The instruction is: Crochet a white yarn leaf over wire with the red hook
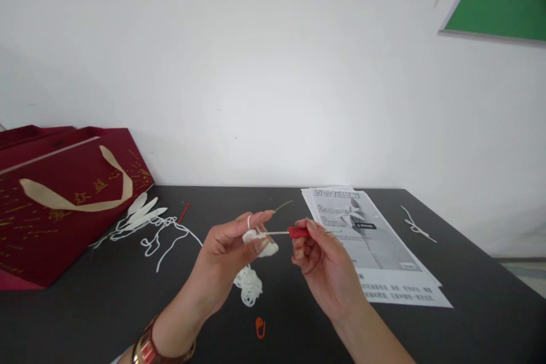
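My left hand (pixel 232 247) pinches a small white crocheted piece (pixel 261 242), with white yarn looped over the raised forefinger. A thin green wire (pixel 283 205) sticks up behind those fingers. My right hand (pixel 318 253) grips a crochet hook by its red handle (pixel 298 232); the metal shaft points left into the white piece. Both hands hover above a dark table (pixel 85 318). White yarn hangs down from the piece to a small tangle (pixel 248 285) on the table.
A dark red gift bag (pixel 63 199) with a beige ribbon handle lies at the left. White petal shapes (pixel 143 210) and loose yarn (pixel 166 233) lie beside it. Printed sheets (pixel 375 244) lie at the right, an orange stitch marker (pixel 260 327) near me, a yarn scrap (pixel 416 227) far right.
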The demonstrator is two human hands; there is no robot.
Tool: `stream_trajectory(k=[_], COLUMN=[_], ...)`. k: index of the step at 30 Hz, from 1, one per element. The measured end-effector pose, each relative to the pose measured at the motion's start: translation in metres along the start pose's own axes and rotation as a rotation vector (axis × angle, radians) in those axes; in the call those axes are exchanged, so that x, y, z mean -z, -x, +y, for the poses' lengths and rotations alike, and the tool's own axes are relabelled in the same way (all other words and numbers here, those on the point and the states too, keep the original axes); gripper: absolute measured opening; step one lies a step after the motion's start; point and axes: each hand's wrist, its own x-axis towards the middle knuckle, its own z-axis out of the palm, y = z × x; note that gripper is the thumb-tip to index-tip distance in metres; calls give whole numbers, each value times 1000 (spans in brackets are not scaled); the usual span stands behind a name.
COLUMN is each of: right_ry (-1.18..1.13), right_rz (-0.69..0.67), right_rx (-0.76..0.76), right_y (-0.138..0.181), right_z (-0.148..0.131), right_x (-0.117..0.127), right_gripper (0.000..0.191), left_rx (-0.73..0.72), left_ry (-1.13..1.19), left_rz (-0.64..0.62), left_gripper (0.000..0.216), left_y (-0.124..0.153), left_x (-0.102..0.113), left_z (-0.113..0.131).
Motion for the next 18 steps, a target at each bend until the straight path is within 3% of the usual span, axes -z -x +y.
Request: stream_trajectory(k=[2, 7, 12, 15, 18], right_ry=[19, 118, 218, 125, -42], right_rz=[-1, -22, -27, -30, 28], right_rx=[4, 89, 163, 94, -7], right_y=[-1, -2, -2, -4, -7], right_z=[1, -3, -6, -3, 3], right_x=[1, 3, 4, 6, 7], right_gripper=[13, 16, 18, 16, 13], left_rx=[-26, -69, -46, -3, -67], left_ry=[-51, -186, -261, -83, 58], left_rz=[-10, -196, -126, -69, -1], left_gripper=[24, 28, 23, 40, 55], left_y=[-2, -5, -8, -9, -9], left_x=[2, 5, 4, 3, 1], left_z=[2, 15, 16, 10, 0])
